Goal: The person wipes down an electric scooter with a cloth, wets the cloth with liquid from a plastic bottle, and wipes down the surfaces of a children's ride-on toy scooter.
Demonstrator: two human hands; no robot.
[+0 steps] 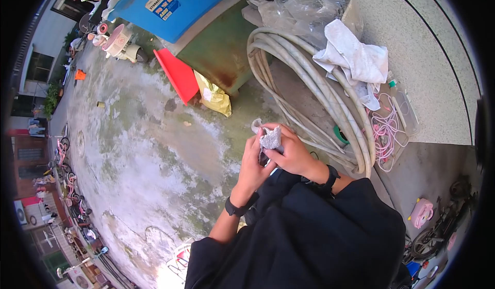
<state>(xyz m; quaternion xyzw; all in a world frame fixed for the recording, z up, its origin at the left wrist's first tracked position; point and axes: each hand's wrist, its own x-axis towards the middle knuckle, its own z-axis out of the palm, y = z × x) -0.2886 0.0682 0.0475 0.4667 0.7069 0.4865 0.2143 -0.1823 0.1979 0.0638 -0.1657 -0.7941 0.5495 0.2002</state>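
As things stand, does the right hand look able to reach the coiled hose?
Probably yes: the right hand appears close to the coiled hose, and nothing visible stands between them. It is holding a crumpled greyish piece, though, so it would likely need to let go first.

- The concrete ground [139, 145] is mottled with pale, green and dark tones.
- At the far left, a dark window [39, 67] is set in a pale wall [45, 37], beside green plants [51, 99].
- A reddish-brown housefront [47, 160] is fringed by bicycles [64, 146].
- The upper right is filled by a speckled, dark-lined surface [412, 57].
- The whole yard is lit by daylight.
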